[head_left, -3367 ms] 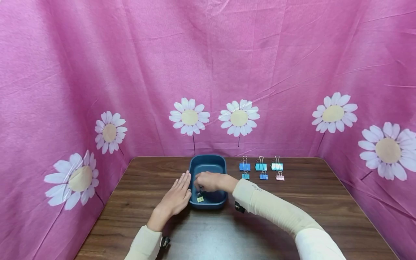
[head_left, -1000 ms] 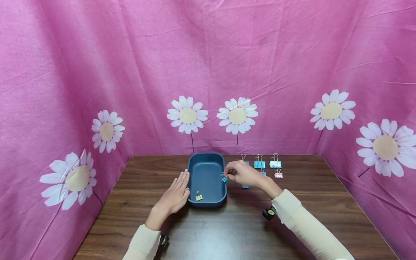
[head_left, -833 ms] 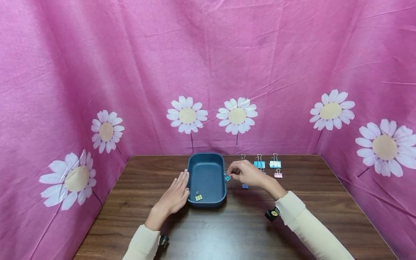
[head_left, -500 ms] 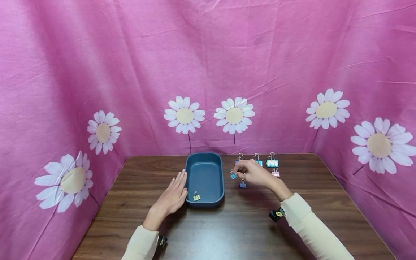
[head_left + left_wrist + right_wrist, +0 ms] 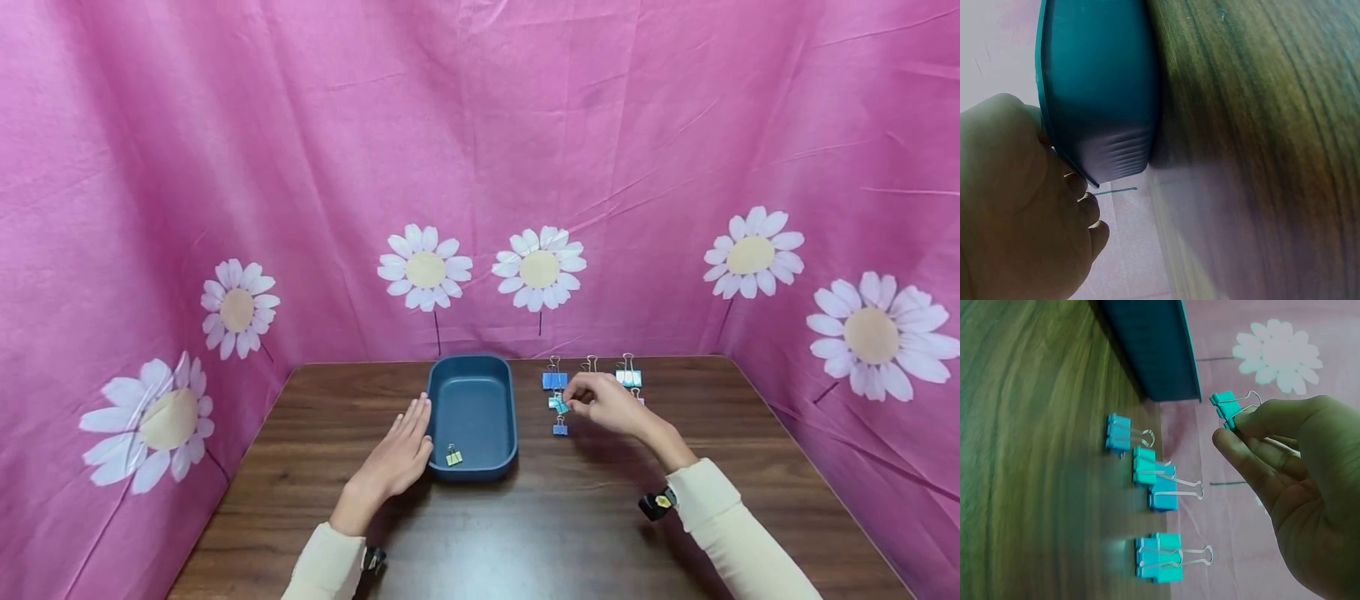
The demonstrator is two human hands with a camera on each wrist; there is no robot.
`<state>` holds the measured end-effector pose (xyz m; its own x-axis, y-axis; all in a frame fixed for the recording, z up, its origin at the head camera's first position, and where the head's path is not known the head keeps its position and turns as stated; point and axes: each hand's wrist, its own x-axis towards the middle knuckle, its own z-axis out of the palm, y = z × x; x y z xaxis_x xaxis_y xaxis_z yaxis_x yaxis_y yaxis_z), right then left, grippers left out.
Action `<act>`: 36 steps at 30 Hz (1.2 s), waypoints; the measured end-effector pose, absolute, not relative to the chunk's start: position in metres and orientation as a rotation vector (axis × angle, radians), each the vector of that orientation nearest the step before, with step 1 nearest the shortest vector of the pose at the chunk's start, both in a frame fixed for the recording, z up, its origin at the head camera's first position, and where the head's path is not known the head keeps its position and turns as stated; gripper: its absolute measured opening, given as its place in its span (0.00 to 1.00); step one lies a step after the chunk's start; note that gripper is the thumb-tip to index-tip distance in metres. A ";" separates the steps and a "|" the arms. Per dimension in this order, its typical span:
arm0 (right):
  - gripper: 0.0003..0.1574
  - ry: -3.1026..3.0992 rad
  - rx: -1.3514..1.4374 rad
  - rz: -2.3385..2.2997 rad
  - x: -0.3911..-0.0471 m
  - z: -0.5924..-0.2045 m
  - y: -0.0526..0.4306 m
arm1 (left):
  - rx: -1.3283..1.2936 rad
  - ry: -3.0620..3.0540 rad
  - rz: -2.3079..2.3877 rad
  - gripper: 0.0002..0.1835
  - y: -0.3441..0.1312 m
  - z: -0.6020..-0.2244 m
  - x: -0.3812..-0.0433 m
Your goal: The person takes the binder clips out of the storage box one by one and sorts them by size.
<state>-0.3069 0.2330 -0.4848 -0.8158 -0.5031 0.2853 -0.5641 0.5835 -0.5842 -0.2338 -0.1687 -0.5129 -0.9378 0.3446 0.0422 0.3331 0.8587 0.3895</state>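
Observation:
My right hand (image 5: 611,406) pinches a small teal binder clip (image 5: 1225,407) between thumb and forefinger. It hovers above the table; in the head view it overlaps another small teal clip (image 5: 1144,464) lying there. A small blue binder clip (image 5: 560,427) stands just in front, and a larger blue one (image 5: 554,381) behind. My left hand (image 5: 390,457) rests with straight fingers against the left side of a dark blue tray (image 5: 513,421). Inside the tray, near its front left corner, sits a small yellow binder clip (image 5: 454,457).
A shiny pale teal binder clip (image 5: 628,378) stands at the back right of the rows. My right hand partly hides a large teal clip and a pink clip. A pink cloth (image 5: 480,167) with printed daisies hangs behind the wooden table (image 5: 480,542).
My right hand has carried the teal clip from the tray's right rim rightward to the rows of clips. Since the oldest frame, a small blue clip has appeared in front. My left hand stays put.

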 end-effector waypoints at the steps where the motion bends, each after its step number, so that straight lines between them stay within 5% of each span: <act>1: 0.09 -2.719 0.909 1.046 -0.307 -0.486 0.235 | 0.545 3.002 0.618 0.34 -0.169 -0.513 -0.234; 36: 0.05 -2.808 0.700 0.998 -0.308 -0.524 0.293 | 0.570 3.016 0.626 0.34 -0.169 -0.516 -0.234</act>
<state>-0.3084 0.2932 -0.5244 -0.8923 -0.3928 0.2224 -0.4451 0.6833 -0.5788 -0.2342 -0.1692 -0.5163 -0.9337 0.3523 0.0638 0.3486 0.8538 0.3867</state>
